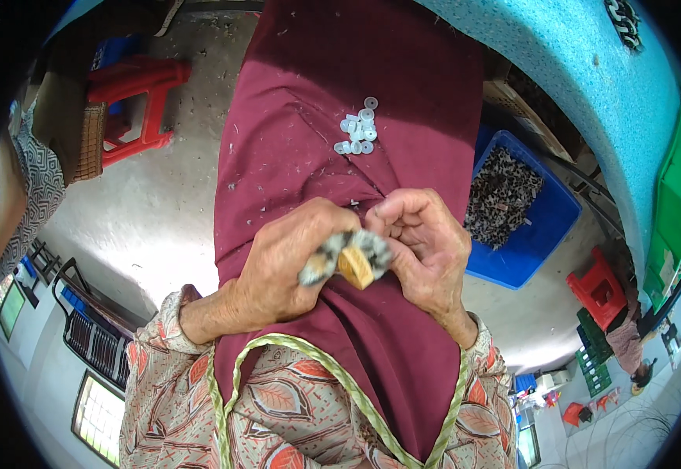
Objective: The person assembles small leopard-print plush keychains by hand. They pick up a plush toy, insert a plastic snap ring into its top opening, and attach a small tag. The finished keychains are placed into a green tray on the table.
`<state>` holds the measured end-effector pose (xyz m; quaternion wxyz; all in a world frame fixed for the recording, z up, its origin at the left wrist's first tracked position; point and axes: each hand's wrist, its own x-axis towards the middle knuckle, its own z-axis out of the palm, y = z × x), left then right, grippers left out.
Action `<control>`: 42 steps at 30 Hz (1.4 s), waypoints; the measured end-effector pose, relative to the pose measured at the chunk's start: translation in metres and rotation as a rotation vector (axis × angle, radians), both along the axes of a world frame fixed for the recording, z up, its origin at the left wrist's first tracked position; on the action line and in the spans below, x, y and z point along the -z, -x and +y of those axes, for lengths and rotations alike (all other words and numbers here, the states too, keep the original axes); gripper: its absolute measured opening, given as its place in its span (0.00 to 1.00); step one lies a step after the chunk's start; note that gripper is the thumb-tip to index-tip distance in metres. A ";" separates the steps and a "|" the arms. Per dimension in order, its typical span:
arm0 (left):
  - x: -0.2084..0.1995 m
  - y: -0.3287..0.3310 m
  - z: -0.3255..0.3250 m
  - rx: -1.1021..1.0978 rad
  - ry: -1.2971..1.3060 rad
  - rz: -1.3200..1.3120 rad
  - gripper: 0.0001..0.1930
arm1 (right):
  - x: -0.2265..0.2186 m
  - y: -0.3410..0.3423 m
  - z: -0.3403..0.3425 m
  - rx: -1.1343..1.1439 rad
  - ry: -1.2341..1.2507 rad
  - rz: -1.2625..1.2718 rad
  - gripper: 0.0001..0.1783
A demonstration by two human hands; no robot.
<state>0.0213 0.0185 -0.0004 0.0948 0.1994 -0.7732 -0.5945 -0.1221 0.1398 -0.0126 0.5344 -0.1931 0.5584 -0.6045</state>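
Observation:
My left hand is closed around a small furry piece, mottled grey, white and black, with a yellow-tan block-like part sticking out toward me. The piece is slightly blurred. Close against its other side is my right hand, fingers curled and thumb and forefinger drawn together in a pinch. What that pinch holds, if anything, I cannot make out. Both hands are above the maroon apron over my lap. Farther up the apron lies a loose cluster of small translucent white plastic caps.
A blue bin at the right holds many black-and-white fluffy pieces. Beyond it curves a speckled turquoise surface with a green tray. Red stools stand at left and right. Another person's patterned clothing shows far left.

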 end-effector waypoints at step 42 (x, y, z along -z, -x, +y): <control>-0.021 -0.022 -0.007 -0.018 0.059 0.202 0.17 | -0.018 -0.028 0.003 0.023 0.221 -0.080 0.15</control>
